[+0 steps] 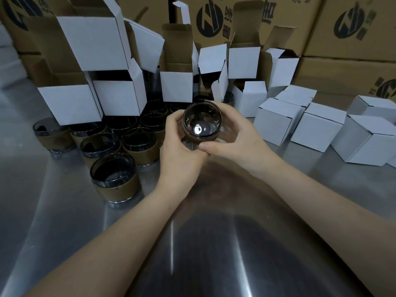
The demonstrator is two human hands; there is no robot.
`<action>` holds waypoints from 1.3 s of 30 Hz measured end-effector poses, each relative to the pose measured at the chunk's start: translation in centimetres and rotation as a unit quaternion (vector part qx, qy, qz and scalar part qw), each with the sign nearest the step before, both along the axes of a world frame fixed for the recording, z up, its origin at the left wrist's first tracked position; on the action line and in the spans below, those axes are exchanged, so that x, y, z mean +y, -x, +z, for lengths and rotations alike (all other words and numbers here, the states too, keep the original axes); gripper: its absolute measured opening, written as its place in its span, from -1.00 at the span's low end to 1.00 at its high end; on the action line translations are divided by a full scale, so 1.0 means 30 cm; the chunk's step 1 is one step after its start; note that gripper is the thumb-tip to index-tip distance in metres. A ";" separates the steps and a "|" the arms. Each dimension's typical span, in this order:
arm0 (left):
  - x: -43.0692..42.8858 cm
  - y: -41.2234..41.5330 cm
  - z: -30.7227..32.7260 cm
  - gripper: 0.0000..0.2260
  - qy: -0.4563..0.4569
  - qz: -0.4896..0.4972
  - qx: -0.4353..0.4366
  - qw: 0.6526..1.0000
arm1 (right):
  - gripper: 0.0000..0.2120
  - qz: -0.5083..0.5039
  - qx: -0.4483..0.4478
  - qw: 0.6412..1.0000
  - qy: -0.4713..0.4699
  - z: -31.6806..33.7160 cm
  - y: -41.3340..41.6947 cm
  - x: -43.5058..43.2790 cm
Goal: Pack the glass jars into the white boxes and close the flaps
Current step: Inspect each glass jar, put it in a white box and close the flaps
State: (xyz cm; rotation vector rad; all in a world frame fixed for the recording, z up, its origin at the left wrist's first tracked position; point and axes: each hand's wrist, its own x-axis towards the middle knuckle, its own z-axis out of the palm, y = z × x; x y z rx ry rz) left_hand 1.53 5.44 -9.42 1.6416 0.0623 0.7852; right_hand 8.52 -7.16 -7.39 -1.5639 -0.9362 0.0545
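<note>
The near half of the bench (214, 243) is bare brushed steel, smooth and glossy, with streaks of glare across it. Two bare forearms reach over it toward the middle.

There, lifted clear of the bench, both hands hold one jar (201, 123). The left hand (180, 144) wraps its fingers round the jar's left side. The right hand (233, 138) cups the right side, its thumb lying across the near wall. The jar is tipped so that what looks like its open mouth faces the camera.

It is a short, round tumbler of dark smoked glass with a matt brown band, paper or card by the look, round its lower wall. I judge it rigid, fairly weighty for its size and breakable. The bare glass rim is likely slick, so the banded wall is the better place to grip. It should go into a box base first and be lowered, not dropped.

Toward the bench's left edge stand more jars (115, 179) of the same kind, upright and packed close, several touching.

Just behind them and across the middle of the far side stand the open boxes (120, 97). They are white outside and raw brown card inside, with flaps up, some leaning on each other. They look thin, light and easily tipped.

Toward the far right corner sit the shut boxes (276, 121), plain white cubes set close together.

Behind everything are stacked brown cartons (342, 28) printed with a dark round logo.
</note>
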 end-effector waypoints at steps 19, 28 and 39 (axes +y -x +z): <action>-0.014 -0.001 -0.005 -0.53 -0.013 -0.036 0.022 0.999 | -0.39 -0.022 -0.025 0.999 -0.019 0.012 0.025 0.005; -0.024 0.017 0.005 -0.20 -0.042 -0.015 0.011 0.999 | -0.35 -0.082 -0.004 0.996 0.021 0.013 0.003 -0.006; -0.015 0.017 0.002 -0.42 -0.240 0.109 0.049 0.963 | -0.22 -0.147 -0.058 0.986 0.044 0.009 0.005 -0.005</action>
